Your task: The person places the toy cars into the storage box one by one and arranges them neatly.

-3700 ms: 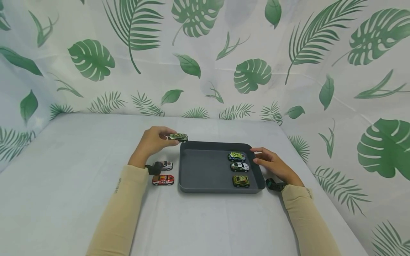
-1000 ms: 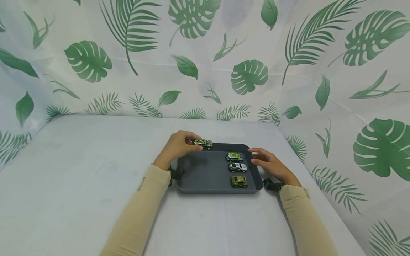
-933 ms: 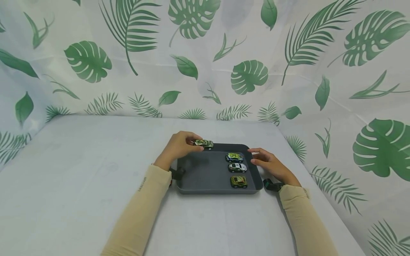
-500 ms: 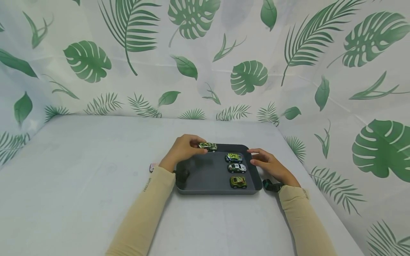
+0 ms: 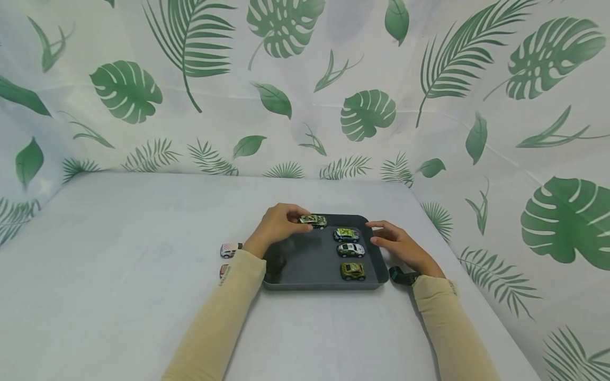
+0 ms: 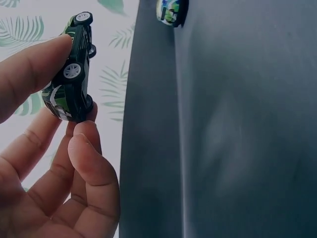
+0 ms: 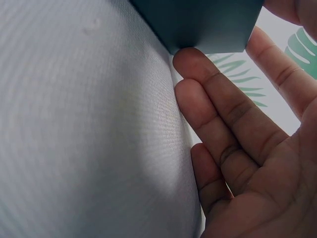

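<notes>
In the head view my left hand (image 5: 281,225) pinches a green camouflage toy car (image 5: 314,220) between thumb and fingers, over the far side of the grey tray (image 5: 305,286). The left wrist view has this toy car (image 6: 74,74) tilted, its wheels showing, beside the dark tray wall (image 6: 151,148). My right hand (image 5: 400,243) rests against the tray's right side with relaxed fingers; in the right wrist view its fingertips (image 7: 190,62) are right at the tray's lower edge. Inside the tray, on the right, stand a yellow-green car (image 5: 346,234), a white car (image 5: 350,250) and an olive camouflage car (image 5: 353,271).
Left of the tray, a white car (image 5: 230,250) and a red car (image 5: 223,271) stand on the white cloth, both partly hidden by the left forearm (image 5: 224,312). A leaf-printed curtain (image 5: 305,106) rises behind and to the right.
My left hand has carried the camouflage car rightward from beyond the tray's far left corner, then nearer and lower over the tray. The right hand stays at the tray's side.
</notes>
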Action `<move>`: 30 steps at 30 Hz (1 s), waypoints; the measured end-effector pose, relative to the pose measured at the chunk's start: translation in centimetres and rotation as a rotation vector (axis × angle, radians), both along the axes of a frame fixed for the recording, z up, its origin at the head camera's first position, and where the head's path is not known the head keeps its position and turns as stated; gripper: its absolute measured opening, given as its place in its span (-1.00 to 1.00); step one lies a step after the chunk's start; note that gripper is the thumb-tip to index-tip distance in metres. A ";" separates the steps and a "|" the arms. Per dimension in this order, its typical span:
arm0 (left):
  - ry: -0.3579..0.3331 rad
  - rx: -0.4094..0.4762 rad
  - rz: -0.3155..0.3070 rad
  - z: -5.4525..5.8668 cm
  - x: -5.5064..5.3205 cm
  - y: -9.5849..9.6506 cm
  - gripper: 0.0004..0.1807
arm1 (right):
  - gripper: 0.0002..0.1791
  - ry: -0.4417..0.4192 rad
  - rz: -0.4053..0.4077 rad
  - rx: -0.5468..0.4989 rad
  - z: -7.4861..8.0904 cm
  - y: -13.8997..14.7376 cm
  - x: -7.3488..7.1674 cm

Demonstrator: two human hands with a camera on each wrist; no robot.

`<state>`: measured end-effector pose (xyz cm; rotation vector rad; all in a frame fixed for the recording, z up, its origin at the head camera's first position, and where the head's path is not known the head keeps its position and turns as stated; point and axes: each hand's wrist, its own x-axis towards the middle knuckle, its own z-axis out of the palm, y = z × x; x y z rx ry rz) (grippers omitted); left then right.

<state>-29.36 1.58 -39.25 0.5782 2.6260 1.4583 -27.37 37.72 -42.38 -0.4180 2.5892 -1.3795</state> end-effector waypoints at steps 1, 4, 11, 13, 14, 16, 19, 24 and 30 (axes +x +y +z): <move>0.000 -0.003 0.000 0.0 0.0 0.1 -0.58 | -0.41 0.000 0.000 0.001 0.0 0.0 0.0; -0.012 -0.005 0.002 -0.2 -0.1 0.3 -0.58 | -0.42 -0.001 -0.001 0.001 -0.1 0.1 0.0; -0.045 -0.036 0.002 -0.6 -0.1 0.6 -0.59 | -0.41 -0.003 0.001 -0.009 0.0 0.0 0.1; -0.048 -0.053 0.000 -0.5 -0.1 0.7 -0.59 | -0.41 0.001 0.002 -0.008 0.0 -0.1 0.1; -0.047 -0.063 -0.001 -0.6 -0.2 0.7 -0.59 | -0.41 0.002 0.002 -0.005 0.0 -0.1 0.1; -0.044 -0.082 0.002 -0.5 -0.2 0.8 -0.59 | -0.42 0.007 0.001 0.004 -0.1 0.0 0.1; -0.049 -0.113 0.013 -0.5 -0.4 0.9 -0.60 | -0.43 0.012 -0.001 0.010 -0.1 0.0 0.0; -0.075 -0.162 0.036 -0.5 -0.6 1.3 -0.60 | -0.44 0.029 0.009 0.004 -0.1 0.0 0.0; -0.101 -0.195 0.033 -0.4 -0.6 1.8 -0.61 | -0.43 0.021 0.007 -0.011 -0.2 0.1 0.0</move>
